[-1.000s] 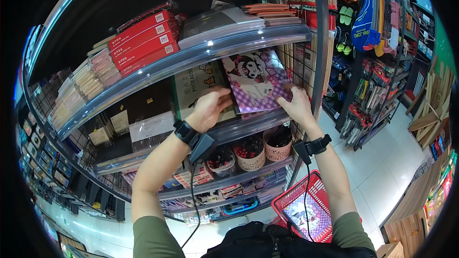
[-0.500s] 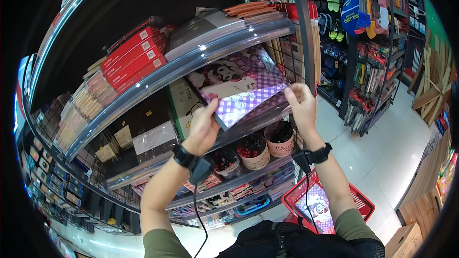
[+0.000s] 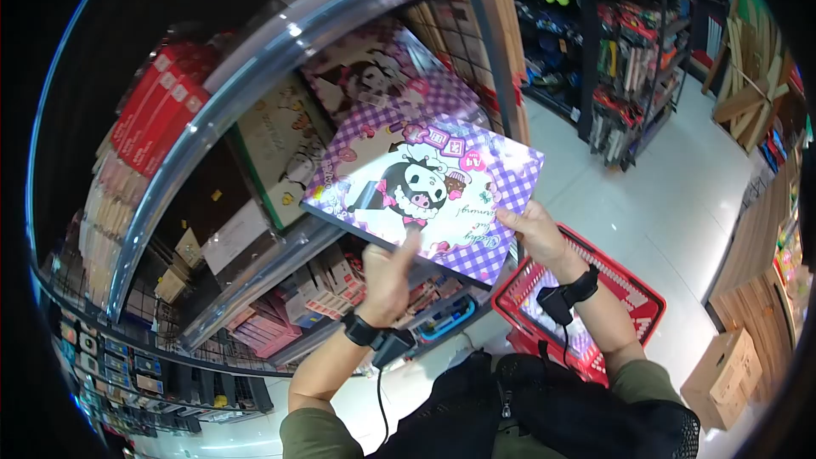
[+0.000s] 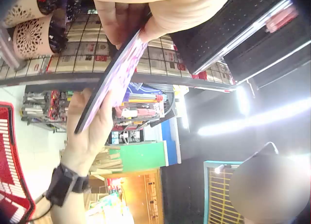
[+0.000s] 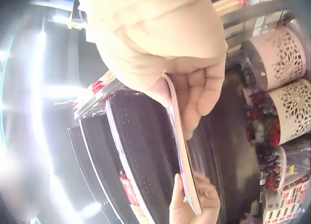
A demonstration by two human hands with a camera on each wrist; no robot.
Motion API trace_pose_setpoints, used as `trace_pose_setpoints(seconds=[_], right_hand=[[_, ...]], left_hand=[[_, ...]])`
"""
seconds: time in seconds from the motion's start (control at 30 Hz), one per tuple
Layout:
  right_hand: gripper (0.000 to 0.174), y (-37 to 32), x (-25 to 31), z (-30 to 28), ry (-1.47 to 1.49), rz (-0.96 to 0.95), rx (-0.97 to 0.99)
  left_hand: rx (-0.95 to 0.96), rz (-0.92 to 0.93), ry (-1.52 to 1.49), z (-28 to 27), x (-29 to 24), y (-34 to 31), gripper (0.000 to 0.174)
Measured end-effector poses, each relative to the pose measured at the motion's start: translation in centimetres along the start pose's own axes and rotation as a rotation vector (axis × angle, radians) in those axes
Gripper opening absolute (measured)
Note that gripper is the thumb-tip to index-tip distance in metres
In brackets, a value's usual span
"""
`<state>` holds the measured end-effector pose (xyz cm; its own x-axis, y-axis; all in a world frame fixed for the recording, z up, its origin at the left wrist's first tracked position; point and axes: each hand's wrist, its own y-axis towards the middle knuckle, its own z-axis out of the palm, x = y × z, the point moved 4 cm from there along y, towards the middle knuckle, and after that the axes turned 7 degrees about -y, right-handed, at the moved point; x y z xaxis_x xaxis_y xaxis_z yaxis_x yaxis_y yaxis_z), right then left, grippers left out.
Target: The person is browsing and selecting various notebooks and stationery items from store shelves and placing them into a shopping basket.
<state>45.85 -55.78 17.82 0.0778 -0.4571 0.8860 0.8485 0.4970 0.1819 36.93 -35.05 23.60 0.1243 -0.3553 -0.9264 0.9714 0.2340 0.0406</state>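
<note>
A thin purple-checked book [image 3: 425,183] with a cartoon character on its cover is held out in front of the shelf, cover up. My left hand [image 3: 389,280] grips its near edge, thumb on the cover and fingers beneath. At the right corner my right hand [image 3: 542,238] pinches it the same way. Both wrist views show the book edge-on; the right one shows its page edges [image 5: 182,141] between thumb and fingers. A similar checked book [image 3: 361,76] lies on the shelf behind, next to a green-edged book [image 3: 276,149].
Below my right forearm stands a red basket [image 3: 625,289] with a similar purple-checked item inside. Red boxes [image 3: 157,110] fill the upper shelf, whose clear front edge [image 3: 293,30] juts out. A cardboard box [image 3: 722,378] sits on the floor at right.
The book has come off the shelf toward me, gripped in both hands, and turned. Earlier my hands were at its edges on the shelf. The head view has swung right and down.
</note>
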Motion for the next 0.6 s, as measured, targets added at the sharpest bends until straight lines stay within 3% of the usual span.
trace_pose_setpoints(seconds=[0.1,0.27,0.4,0.47,0.6], right_hand=[[0.038,-3.2,-1.1,-3.7,-0.025,0.088,0.025],[0.038,-9.8,-3.1,-8.9,-0.002,0.179,-0.162],[0.037,-15.2,-5.1,-12.7,0.056,0.216,-0.274],[0.038,-17.9,-8.0,-15.6,-0.008,0.357,-0.261],[0.042,-19.5,-7.0,-13.9,0.118,0.317,-0.323]], left_hand=[[-0.036,0.032,0.072,-1.3,-0.1,0.4,0.021],[0.013,0.138,0.235,0.1,1.5,-0.5,0.027],[0.156,-0.010,0.203,2.6,3.8,-0.8,0.034],[0.183,-0.103,0.176,3.0,5.4,-0.7,0.039],[0.238,-0.170,0.144,3.2,8.2,-0.7,0.044]])
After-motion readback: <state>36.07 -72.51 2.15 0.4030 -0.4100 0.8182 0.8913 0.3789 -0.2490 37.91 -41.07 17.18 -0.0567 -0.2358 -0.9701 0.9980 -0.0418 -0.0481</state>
